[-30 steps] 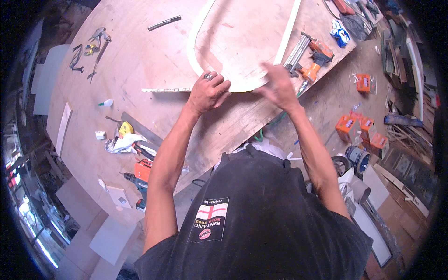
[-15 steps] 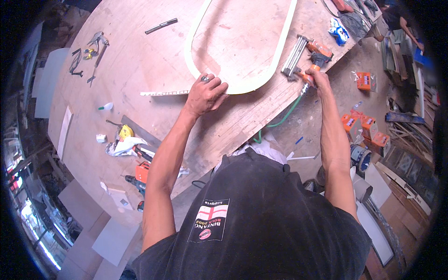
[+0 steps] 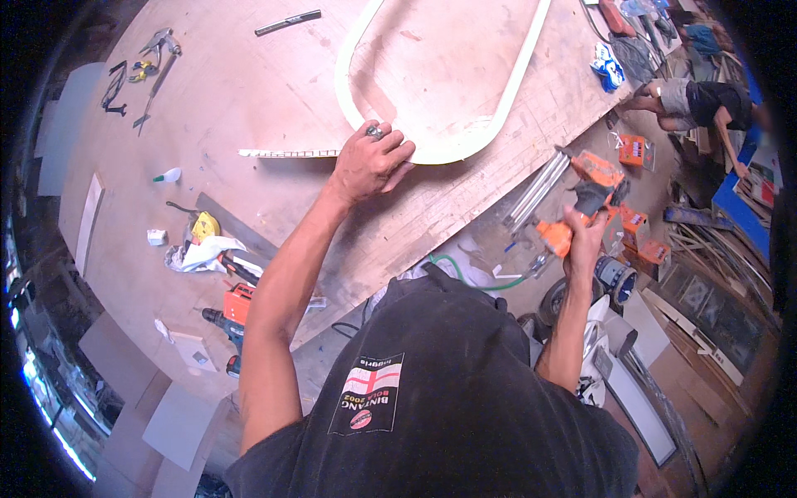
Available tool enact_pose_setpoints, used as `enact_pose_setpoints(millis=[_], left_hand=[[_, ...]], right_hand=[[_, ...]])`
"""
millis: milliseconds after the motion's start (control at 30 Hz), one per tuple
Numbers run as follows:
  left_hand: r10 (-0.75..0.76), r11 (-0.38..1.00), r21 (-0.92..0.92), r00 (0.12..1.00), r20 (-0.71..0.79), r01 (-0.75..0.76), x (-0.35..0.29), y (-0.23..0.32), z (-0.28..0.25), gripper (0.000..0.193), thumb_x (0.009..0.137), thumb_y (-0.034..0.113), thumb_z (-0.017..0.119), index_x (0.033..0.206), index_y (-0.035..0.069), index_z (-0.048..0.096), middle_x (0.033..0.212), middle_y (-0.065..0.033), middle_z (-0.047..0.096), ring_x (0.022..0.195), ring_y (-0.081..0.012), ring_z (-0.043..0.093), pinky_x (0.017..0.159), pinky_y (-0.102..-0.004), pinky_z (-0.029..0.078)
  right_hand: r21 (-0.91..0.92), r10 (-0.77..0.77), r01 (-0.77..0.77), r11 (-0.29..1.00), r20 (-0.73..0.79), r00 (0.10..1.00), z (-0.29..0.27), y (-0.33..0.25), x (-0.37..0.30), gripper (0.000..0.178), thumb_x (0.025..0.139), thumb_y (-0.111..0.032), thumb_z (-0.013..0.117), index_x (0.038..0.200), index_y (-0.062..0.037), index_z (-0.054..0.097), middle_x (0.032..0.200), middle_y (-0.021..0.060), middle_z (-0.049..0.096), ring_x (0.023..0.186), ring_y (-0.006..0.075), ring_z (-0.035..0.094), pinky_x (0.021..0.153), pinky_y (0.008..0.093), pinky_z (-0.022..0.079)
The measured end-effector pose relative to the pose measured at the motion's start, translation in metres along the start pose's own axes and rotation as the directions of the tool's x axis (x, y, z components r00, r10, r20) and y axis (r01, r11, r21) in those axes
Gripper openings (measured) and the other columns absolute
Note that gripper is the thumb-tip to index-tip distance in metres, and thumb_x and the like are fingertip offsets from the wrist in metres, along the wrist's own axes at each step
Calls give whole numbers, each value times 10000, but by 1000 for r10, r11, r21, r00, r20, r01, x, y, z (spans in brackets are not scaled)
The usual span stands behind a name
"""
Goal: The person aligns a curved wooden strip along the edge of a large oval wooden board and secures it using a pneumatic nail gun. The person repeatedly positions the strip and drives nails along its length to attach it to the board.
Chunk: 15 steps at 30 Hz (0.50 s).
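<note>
My left hand is closed on a pale strip bent into a long U shape, standing on edge on the wooden table. On the other side of this hand, the strip's notched tail sticks out straight to the left. My right hand is wrapped round the grip of an orange and black air nailer with a silver magazine. It holds the nailer off the table's right edge. A green air hose runs from the nailer's fitting back beneath the table edge.
On the table lie a black marker-like stick, clamps, a yellow tape measure and a cordless drill. Orange boxes stand on the floor at right. Another person is at the far right.
The nailer in my right hand has swung from over the table's edge to the right and nearer me. My left hand keeps its hold on the strip. Another person has come into view.
</note>
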State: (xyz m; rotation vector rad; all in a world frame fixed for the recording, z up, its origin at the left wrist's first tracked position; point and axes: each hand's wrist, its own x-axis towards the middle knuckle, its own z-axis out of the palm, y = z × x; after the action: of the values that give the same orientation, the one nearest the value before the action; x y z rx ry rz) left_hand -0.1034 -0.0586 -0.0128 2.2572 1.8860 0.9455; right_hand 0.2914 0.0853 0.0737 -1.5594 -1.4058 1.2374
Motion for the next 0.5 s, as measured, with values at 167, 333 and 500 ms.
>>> enact_pose_setpoints(millis=[167, 333, 500], left_hand=[[-3, 1000, 7, 1000, 4, 3, 0, 0, 0, 252, 824, 221, 809, 1005, 112, 673, 901, -48, 609, 941, -250, 639, 909, -407, 497], [5, 1000, 8, 1000, 4, -5, -1, -2, 1, 252, 821, 220, 808, 1005, 105, 679, 928, -49, 633, 951, -246, 643, 908, -403, 501], [-4, 1000, -1, 1000, 21, 4, 0, -1, -2, 253, 819, 212, 806, 1005, 98, 678, 931, -58, 638, 950, -253, 652, 904, -408, 503]], right_hand=[[-69, 61, -52, 996, 125, 990, 25, -48, -50, 676, 841, 61, 587, 1474, 12, 353, 872, 126, 639, 707, 218, 665, 751, 413, 620], [-70, 116, -99, 993, 322, 940, 56, -89, -84, 541, 919, -3, 633, 1409, 30, 405, 865, 123, 641, 638, 210, 652, 645, 369, 594], [-163, 236, -185, 969, 393, 889, 94, -117, -88, 519, 1028, -188, 700, 1398, 33, 411, 1091, 132, 655, 602, 165, 629, 547, 306, 545]])
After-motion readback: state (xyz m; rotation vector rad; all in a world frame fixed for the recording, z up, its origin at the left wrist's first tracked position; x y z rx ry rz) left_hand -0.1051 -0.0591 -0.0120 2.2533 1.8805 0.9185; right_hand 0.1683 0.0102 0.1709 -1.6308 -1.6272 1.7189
